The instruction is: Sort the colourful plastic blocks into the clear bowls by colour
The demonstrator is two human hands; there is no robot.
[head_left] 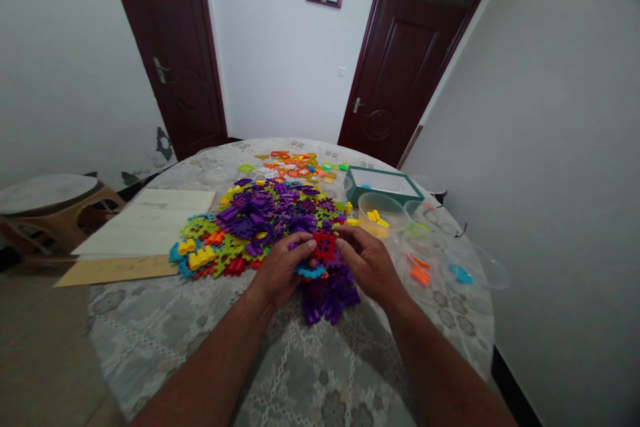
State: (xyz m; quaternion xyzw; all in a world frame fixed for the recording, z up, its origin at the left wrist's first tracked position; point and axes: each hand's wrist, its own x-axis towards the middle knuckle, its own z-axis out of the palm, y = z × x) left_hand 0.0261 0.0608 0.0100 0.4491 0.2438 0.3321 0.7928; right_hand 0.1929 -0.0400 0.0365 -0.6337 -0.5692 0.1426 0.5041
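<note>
Between my two hands is a red gear-shaped plastic piece [325, 247] with square holes. My left hand [285, 263] pinches its left edge between thumb and fingers. From the other side, my right hand [367, 259] grips the right edge the same way. Just below the red piece shows a blue toothed piece [311, 271], partly covered; I cannot tell whether it is held. Under my hands lies a cluster of purple pieces [330, 300] on the tablecloth. A large heap of purple, green, yellow and blue toy pieces [260, 213] rises beyond my left hand.
Clear plastic tubs [383, 203] with a few yellow, orange and blue pieces stand at the right. Behind them is a green-rimmed box [383, 183], near eyeglasses [435, 213]. White paper [150, 220] lies left on the round table [165, 347]. Orange pieces [293, 163] are scattered at the back.
</note>
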